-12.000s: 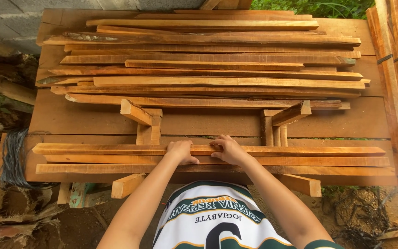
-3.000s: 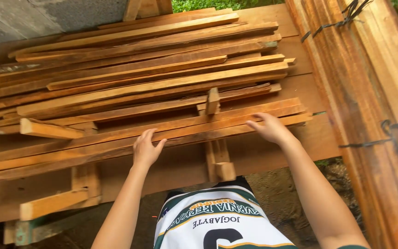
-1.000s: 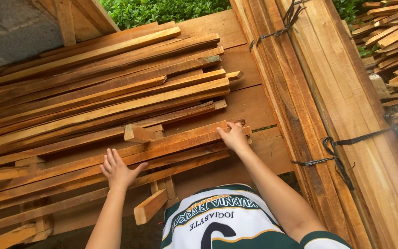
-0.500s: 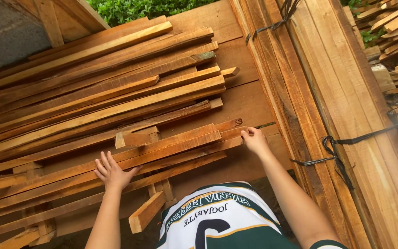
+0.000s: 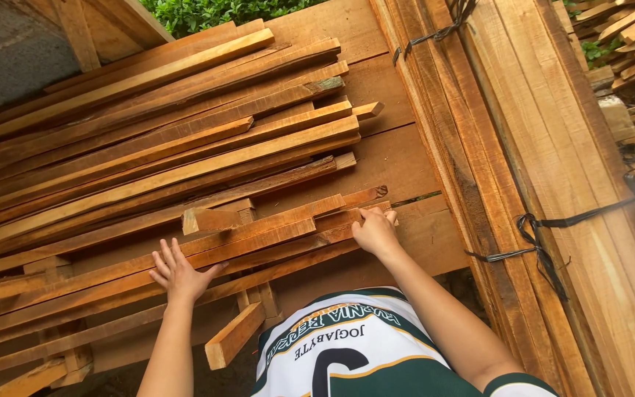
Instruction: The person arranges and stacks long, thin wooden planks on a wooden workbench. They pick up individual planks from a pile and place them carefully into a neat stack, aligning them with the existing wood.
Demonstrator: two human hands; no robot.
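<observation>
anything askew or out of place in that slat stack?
One short wood block lies crosswise on the near slats, against their run. The slat ends by the right hand are uneven. Left hand rests flat on them.

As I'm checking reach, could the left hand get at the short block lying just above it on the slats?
Probably yes: the left hand lies flat on the slats, and the short block sits just beyond its fingertips with nothing between.

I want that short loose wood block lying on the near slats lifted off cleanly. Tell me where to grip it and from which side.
Grip the short wood block across its narrow width near the middle, coming from above. It lies flat atop the long slats, so its top and long sides look exposed. The left hand is nearer; the right hand rests at the slats' ends.
</observation>
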